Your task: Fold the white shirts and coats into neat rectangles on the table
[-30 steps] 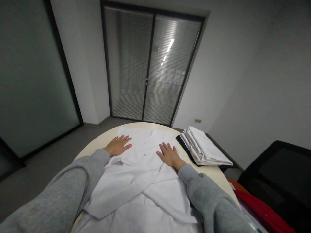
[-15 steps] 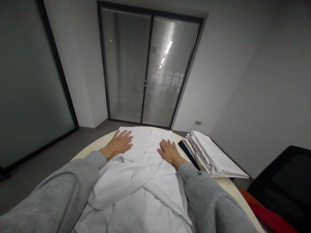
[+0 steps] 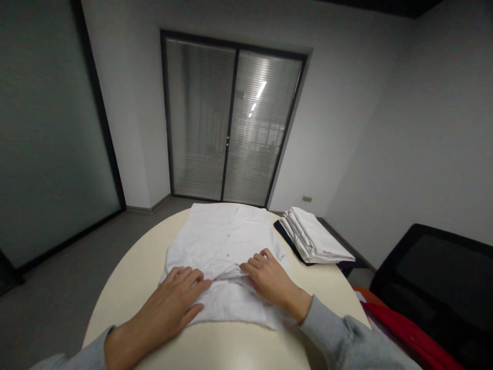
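Note:
A white buttoned garment [image 3: 223,239] lies spread on the round cream table [image 3: 127,277], its near part folded over. My left hand [image 3: 173,300] rests flat on the near fold, fingers stretched out and pointing right. My right hand [image 3: 269,277] lies on the garment just right of the middle, fingers bent and pressing at the fold's edge. The fingertips of both hands almost meet over the fold. Neither hand holds anything lifted.
A stack of folded white cloths [image 3: 314,239] sits on a dark flat thing at the table's far right. A black chair [image 3: 435,282] and red fabric [image 3: 404,334] are at the right. Blinds cover the glass doors [image 3: 231,121] beyond.
Both hands have drawn back from the garment's far part to its near fold. The garment's loose near part now lies folded under, and more bare table shows in front.

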### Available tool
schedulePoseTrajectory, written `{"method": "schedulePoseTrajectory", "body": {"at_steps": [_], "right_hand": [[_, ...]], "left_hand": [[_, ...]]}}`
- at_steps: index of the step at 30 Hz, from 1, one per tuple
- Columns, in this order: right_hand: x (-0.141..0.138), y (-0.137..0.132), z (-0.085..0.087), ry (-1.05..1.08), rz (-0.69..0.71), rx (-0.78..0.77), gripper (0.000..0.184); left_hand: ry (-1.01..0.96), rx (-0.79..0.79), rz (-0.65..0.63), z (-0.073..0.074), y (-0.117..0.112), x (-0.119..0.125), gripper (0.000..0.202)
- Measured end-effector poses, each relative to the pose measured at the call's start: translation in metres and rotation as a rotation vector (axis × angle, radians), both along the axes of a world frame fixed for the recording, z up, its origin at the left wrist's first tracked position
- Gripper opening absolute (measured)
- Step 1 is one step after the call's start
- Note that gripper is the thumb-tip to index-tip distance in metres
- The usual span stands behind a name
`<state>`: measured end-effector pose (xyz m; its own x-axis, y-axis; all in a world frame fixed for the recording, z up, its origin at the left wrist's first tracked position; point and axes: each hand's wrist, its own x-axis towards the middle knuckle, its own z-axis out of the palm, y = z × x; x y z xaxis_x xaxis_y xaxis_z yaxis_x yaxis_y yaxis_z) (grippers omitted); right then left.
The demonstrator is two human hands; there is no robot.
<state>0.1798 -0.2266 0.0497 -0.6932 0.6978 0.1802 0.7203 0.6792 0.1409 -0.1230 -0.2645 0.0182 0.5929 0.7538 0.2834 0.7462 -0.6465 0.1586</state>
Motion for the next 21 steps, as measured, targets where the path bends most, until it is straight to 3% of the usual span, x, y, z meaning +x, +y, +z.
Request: {"method": "schedulePoseTrajectory", "body": {"at_steps": [4,7,10,13,15,17,19,21], "right_hand": [[-0.009,-0.053,-0.003,0.008,0.077,0.081,0.016],[-0.007,-0.071,-0.016,0.064,-0.004,0.049,0.019],[0.001,-0.056,-0.025,0.2,-0.237,0.029,0.021],[0.005,-0.028,-0.026,0.329,-0.419,0.099,0.027],[0.003,-0.013,-0.029,0.382,-0.463,0.18,0.033],[0.0,-0.006,-0.036,0.41,-0.448,0.234,0.035],[-0.002,-0.004,-0.045,0.415,-0.396,0.24,0.036],[-0.001,-0.005,-0.052,0.414,-0.351,0.222,0.036]], "left_hand": [[-0.131,0.144,0.018,-0.006,-0.023,-0.001,0.038],[-0.148,0.048,-0.091,-0.001,-0.042,0.006,0.017],[-0.112,-0.057,-0.28,0.024,-0.068,0.023,0.013],[-0.121,-0.112,-0.455,0.07,-0.1,0.038,0.021],[-0.191,-0.134,-0.544,0.1,-0.119,0.042,0.026],[-0.302,-0.134,-0.56,0.121,-0.132,0.041,0.027],[-0.359,-0.136,-0.534,0.126,-0.137,0.033,0.027],[-0.327,-0.152,-0.493,0.117,-0.141,0.02,0.029]]}}
